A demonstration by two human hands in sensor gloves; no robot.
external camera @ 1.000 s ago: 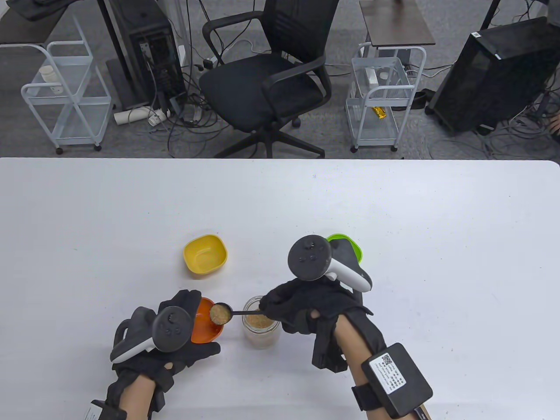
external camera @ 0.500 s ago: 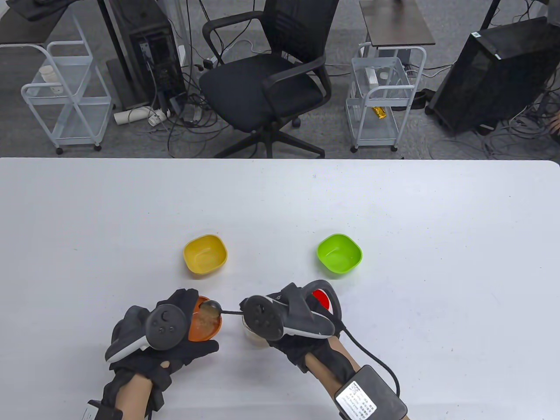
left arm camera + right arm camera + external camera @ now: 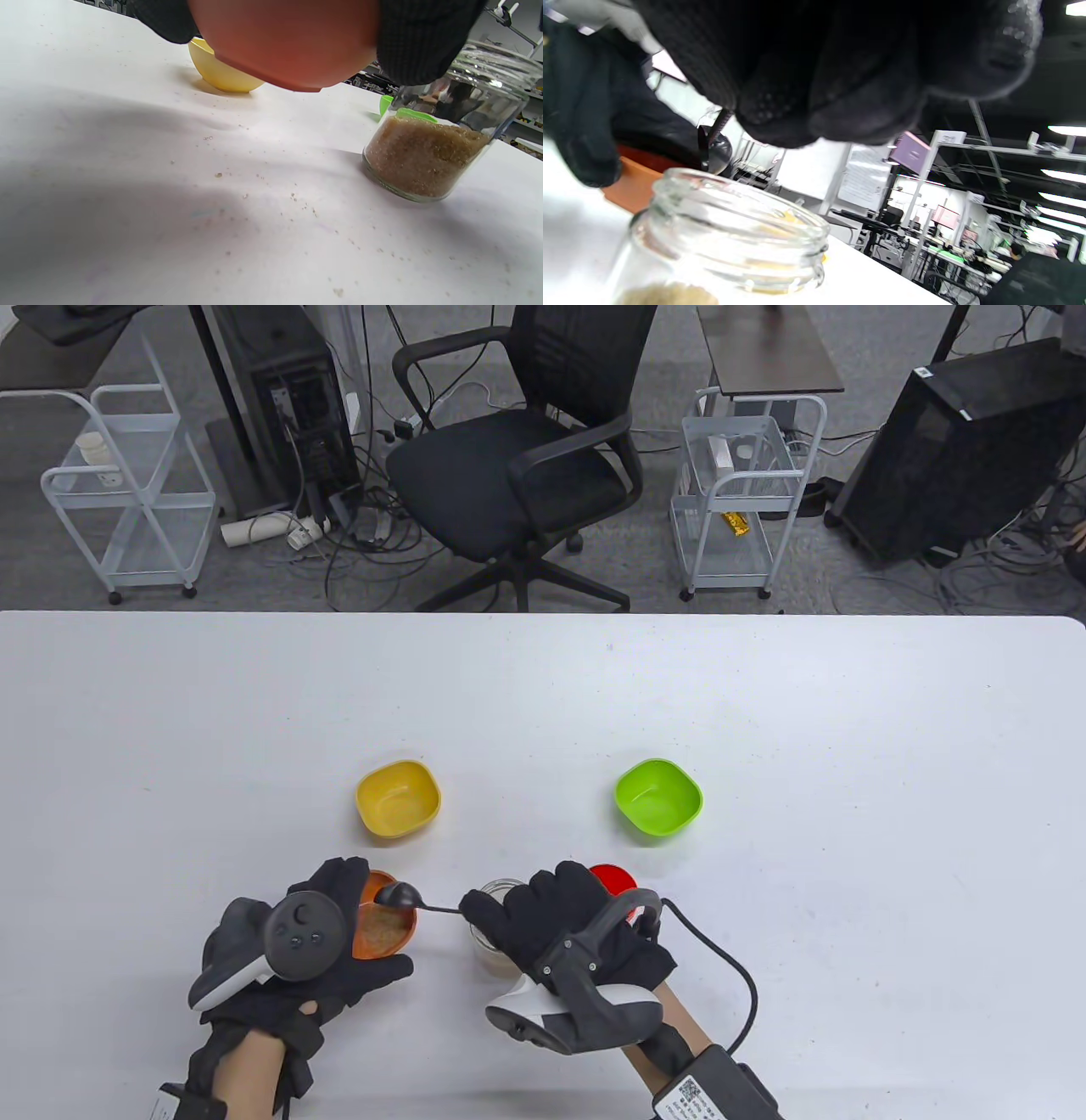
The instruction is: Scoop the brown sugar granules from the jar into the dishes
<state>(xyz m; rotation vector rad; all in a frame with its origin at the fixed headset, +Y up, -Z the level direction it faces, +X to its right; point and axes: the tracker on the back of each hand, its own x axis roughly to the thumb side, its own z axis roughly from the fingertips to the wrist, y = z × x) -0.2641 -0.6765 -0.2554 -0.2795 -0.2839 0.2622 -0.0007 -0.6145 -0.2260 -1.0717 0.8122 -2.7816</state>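
My left hand (image 3: 327, 933) grips the orange dish (image 3: 383, 923), which holds brown sugar and is lifted off the table in the left wrist view (image 3: 288, 46). My right hand (image 3: 543, 920) pinches the handle of a black spoon (image 3: 399, 895). The spoon's bowl is turned over above the orange dish. The glass jar (image 3: 496, 899) of brown sugar stands open under my right hand and shows in the left wrist view (image 3: 432, 156) and the right wrist view (image 3: 729, 237). The yellow dish (image 3: 398, 798) and the green dish (image 3: 658, 796) stand farther back.
A red lid (image 3: 612, 879) lies just behind my right hand. Loose sugar grains (image 3: 297, 203) are scattered on the white table (image 3: 764, 712) near the jar. A cable (image 3: 721, 959) runs from my right wrist.
My right hand rolled over, turning the full spoon upside down above the orange dish. The sugar fell from the spoon into the dish. My left hand kept hold of the dish.
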